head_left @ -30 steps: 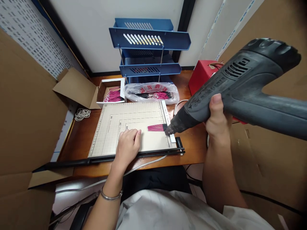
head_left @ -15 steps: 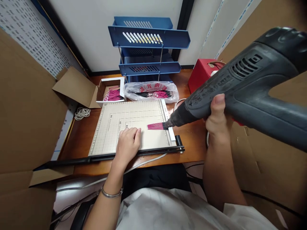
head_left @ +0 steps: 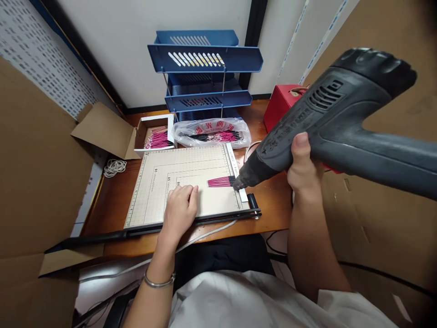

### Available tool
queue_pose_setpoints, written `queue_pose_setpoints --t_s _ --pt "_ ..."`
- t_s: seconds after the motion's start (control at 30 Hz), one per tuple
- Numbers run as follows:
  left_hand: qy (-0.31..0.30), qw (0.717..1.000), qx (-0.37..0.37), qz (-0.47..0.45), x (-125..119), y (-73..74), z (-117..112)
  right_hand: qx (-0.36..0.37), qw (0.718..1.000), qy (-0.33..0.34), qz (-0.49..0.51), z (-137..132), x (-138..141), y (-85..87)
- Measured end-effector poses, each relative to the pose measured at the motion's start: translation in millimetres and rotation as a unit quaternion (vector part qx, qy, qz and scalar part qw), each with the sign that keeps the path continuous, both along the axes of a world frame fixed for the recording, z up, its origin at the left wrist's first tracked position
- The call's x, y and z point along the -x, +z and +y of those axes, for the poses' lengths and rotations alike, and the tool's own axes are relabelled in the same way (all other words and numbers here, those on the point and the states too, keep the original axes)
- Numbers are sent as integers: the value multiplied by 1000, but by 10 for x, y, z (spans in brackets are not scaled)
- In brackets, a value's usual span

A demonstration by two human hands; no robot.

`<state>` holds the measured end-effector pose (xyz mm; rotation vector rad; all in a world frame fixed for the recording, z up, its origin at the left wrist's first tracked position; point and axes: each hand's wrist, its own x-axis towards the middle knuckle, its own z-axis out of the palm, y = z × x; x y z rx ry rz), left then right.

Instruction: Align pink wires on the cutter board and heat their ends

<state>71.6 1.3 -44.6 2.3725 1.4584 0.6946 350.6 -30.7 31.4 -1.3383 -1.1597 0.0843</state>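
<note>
Pointing heat gun [head_left: 300, 119] at wires [head_left: 220, 182]

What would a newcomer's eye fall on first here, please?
A bulky dark-grey heat gun in the right hand dominates the right side, its black nozzle near thin pink-and-black wires on the cream gridded trimmer board. Behind that stands a tiered blue tray rack.

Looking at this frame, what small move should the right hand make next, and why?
Probably a slight sweep of the heat gun away from the body, across the black ends: the right hand holds its nozzle by their near edge, and the row extends farther back. The left hand is apart from the nozzle.
</note>
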Motion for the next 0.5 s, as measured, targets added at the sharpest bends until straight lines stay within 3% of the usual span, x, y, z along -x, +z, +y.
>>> queue_pose_setpoints --t_s 0.5 --pt "18 1000 -15 0 -12 10 -37 11 999 -35 22 109 -25 -106"
